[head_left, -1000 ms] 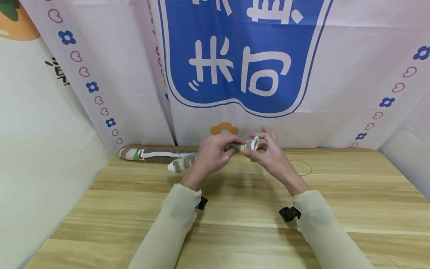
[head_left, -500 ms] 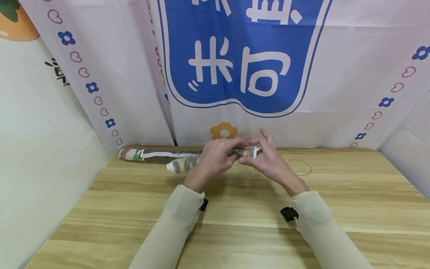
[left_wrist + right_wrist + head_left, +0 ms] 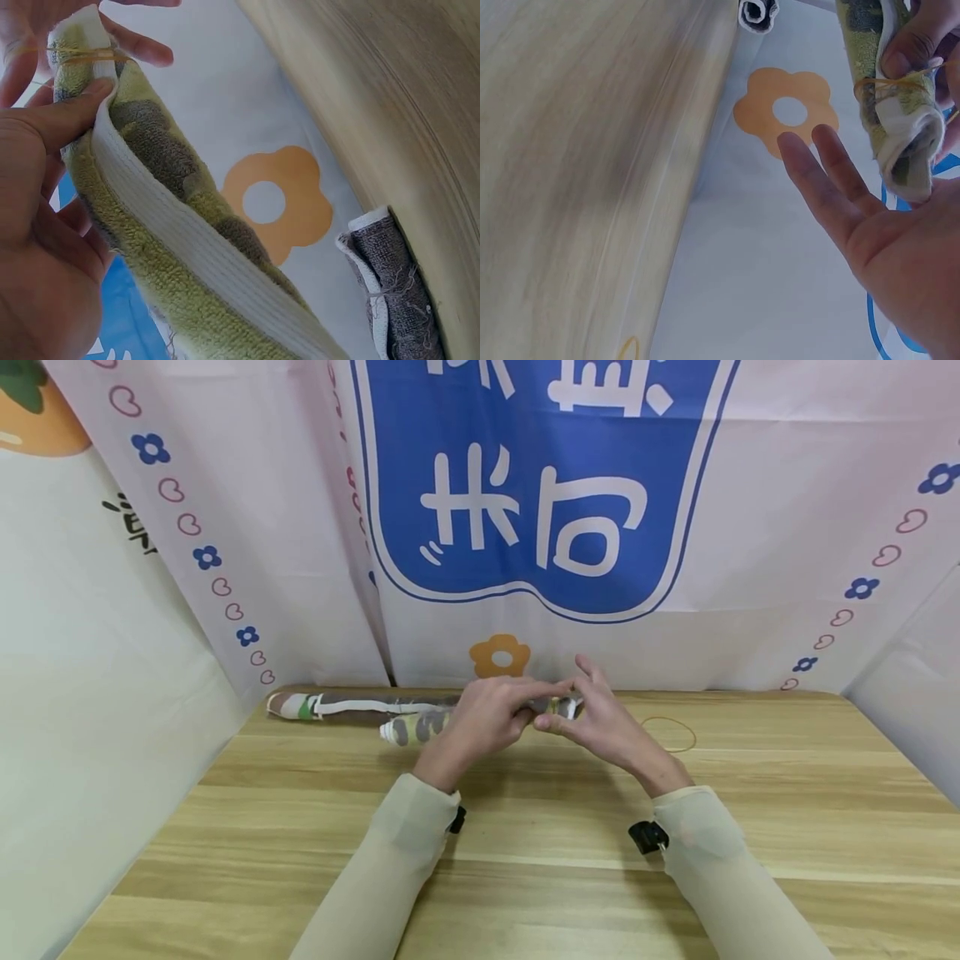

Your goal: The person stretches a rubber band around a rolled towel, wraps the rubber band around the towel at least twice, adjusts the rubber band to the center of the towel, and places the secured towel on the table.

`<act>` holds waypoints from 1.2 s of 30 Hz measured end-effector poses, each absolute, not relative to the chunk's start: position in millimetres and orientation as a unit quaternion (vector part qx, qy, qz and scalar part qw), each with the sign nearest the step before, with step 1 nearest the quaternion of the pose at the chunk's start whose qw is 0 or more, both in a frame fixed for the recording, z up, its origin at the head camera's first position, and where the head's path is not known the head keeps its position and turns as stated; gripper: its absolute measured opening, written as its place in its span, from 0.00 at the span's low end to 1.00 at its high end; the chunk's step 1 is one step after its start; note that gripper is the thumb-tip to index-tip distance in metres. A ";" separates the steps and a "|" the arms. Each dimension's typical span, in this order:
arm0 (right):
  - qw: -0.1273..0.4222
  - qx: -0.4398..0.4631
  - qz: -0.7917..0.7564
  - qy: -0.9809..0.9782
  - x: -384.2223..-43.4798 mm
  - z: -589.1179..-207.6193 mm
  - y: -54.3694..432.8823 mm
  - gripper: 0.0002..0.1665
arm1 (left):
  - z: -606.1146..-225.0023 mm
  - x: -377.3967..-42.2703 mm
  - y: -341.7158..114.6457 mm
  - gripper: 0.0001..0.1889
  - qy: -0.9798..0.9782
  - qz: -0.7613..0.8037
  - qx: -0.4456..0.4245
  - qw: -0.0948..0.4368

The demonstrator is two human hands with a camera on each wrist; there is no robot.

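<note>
A rolled towel point(image 3: 161, 150), yellow-green and grey with a white edge band, is gripped by my left hand point(image 3: 483, 722), its thumb pressing near one end. Around that end runs a thin yellow rubber band point(image 3: 889, 84), with strands stretched off to one side. My right hand point(image 3: 611, 727) is at the same end and holds the stretched strands with thumb and forefinger; its other fingers point(image 3: 814, 180) stand out straight. The roll's spiral end point(image 3: 915, 154) faces the right palm. In the head view both hands cover much of the roll.
Behind the held roll, a second rolled towel point(image 3: 356, 707), brown-grey with a white stripe, lies along the table's back edge. A loose rubber band point(image 3: 695, 740) lies on the wooden table point(image 3: 540, 877), right of the right hand. A printed cloth point(image 3: 787, 527) hangs behind.
The right hand has shifted slightly left and down, closer to the left hand, around the roll's end. The left hand has moved a little right and down with the towel. The loose band stays put.
</note>
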State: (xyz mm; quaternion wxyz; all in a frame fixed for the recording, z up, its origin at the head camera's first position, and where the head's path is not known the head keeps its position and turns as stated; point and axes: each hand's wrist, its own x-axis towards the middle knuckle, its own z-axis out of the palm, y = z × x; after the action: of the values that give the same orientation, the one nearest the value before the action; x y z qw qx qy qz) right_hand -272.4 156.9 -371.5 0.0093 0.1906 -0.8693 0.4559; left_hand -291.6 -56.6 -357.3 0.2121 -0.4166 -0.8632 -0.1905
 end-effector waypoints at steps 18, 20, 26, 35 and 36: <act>0.055 0.206 0.344 -0.915 -274.1 -370.6 157.0 0.44 | -367.4 -296.3 -57.8 0.13 -0.863 -0.220 -0.392 0.228; 0.062 0.203 0.334 -0.918 -275.3 -372.2 158.1 0.45 | -369.1 -297.0 -58.3 0.12 -0.860 -0.239 -0.390 0.229; 0.065 0.193 0.351 -0.914 -280.6 -379.2 160.5 0.43 | -368.9 -297.4 -59.1 0.12 -0.843 -0.306 -0.385 0.216; 0.059 0.178 0.443 -0.877 -283.9 -385.2 160.7 0.51 | -362.9 -296.5 -55.7 0.13 -0.810 -0.426 -0.359 0.185; 0.061 0.178 0.452 -0.872 -284.0 -385.5 160.4 0.49 | -362.4 -296.4 -55.1 0.13 -0.805 -0.442 -0.351 0.183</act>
State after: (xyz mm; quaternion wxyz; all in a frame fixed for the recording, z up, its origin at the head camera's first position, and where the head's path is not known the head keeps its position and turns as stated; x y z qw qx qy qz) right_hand -284.0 160.4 -385.5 0.0611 0.1779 -0.8722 0.4516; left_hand -296.4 -55.1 -362.4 0.1826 -0.3511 -0.8050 -0.4419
